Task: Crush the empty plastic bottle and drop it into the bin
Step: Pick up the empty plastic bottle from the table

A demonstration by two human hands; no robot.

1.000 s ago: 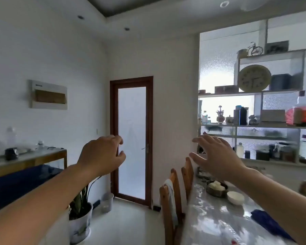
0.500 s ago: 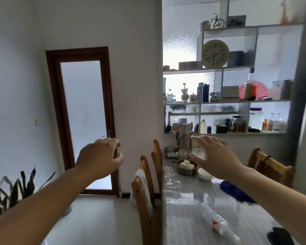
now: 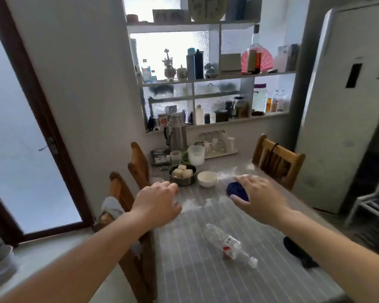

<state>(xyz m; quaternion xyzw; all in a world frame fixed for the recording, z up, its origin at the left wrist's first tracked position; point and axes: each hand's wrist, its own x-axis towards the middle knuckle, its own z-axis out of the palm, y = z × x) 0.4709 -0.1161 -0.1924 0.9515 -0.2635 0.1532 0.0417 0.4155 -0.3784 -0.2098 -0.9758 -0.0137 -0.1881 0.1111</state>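
Note:
A clear empty plastic bottle with a red and white label and a white cap lies on its side on the grey striped table, cap toward me. My left hand hovers above the table's left edge, fingers loosely curled, holding nothing. My right hand is stretched out flat with fingers apart, above a blue cloth. Both hands are beyond the bottle and apart from it. No bin for the bottle is recognisable.
A metal bowl of pale blocks, a white bowl, a thermos and cups stand at the table's far end. Wooden chairs line the left side, another chair the right. A dark object lies at right.
The view has swung right and down from the door to the table. The bottle has come fully into view below my hands, which keep the same raised pose.

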